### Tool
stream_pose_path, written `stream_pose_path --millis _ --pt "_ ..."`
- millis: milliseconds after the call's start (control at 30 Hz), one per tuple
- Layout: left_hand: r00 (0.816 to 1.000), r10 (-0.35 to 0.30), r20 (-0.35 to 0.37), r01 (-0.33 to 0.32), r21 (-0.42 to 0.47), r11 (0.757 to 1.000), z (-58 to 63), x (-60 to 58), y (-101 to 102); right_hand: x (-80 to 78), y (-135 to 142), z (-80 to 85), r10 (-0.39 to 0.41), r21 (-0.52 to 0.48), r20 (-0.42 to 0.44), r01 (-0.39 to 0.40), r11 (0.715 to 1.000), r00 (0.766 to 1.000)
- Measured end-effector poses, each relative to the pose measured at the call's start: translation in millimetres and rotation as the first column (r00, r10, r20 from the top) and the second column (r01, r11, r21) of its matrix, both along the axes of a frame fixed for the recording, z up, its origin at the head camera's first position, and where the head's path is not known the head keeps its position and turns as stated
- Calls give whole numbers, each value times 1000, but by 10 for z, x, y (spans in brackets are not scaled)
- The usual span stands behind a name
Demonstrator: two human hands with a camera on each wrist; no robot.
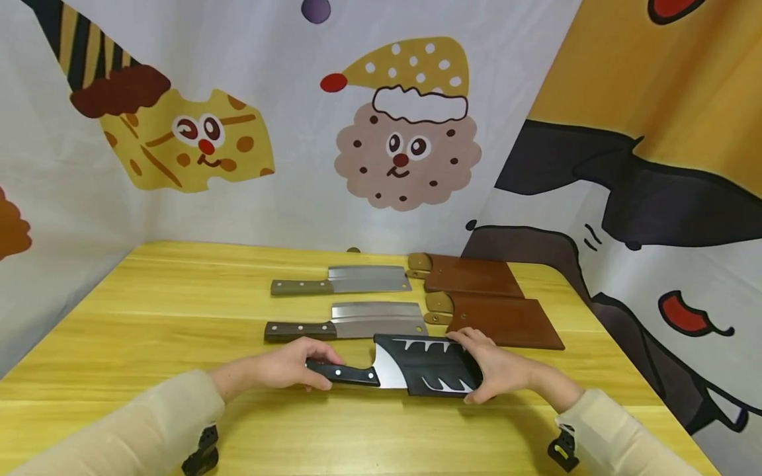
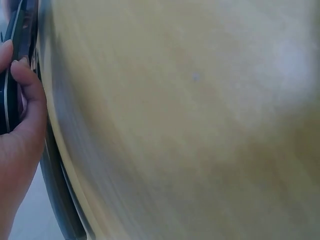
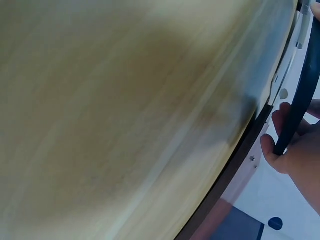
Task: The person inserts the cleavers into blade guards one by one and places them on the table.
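In the head view, a kitchen knife with a black riveted handle (image 1: 355, 375) lies crosswise between my hands near the front of the table. Its blade (image 1: 389, 367) shows bare only near the handle; the rest is inside a black sheath (image 1: 437, 362) with white tooth-like cut-outs. My left hand (image 1: 284, 363) pinches the handle's end between thumb and fingers. With thumb and fingers spread across its far end, my right hand (image 1: 503, 367) holds the sheath. The right wrist view shows the sheath (image 3: 304, 85) edge-on, raised off the table.
Just behind lies a cleaver with a dark brown handle (image 1: 299, 331), and farther back one with an olive handle (image 1: 301, 287). Two brown leather sheaths (image 1: 506, 322) (image 1: 476, 274) with tan straps lie at their right. A printed cloth (image 1: 286, 218) hangs behind the wooden table (image 1: 178, 297).
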State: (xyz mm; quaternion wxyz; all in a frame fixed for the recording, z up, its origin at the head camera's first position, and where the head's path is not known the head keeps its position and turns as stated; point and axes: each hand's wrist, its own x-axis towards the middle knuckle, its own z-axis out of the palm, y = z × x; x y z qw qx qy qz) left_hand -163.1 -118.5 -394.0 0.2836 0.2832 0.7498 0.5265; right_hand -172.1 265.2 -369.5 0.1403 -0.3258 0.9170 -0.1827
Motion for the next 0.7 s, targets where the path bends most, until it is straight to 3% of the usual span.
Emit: stream_pose_path --millis 233,500,700 --pt "998 -2 -63 -1 -36 999 -18 28 -14 -7 12 -21 -6 23 52 5 1000 999" --pt "989 -10 -148 1 -62 998 -35 59 -84 2 52 -80 41 33 69 -43 999 997" --pt "988 -32 -150 28 -29 999 42 30 -161 14 36 -69 55 71 41 -58 996 998"
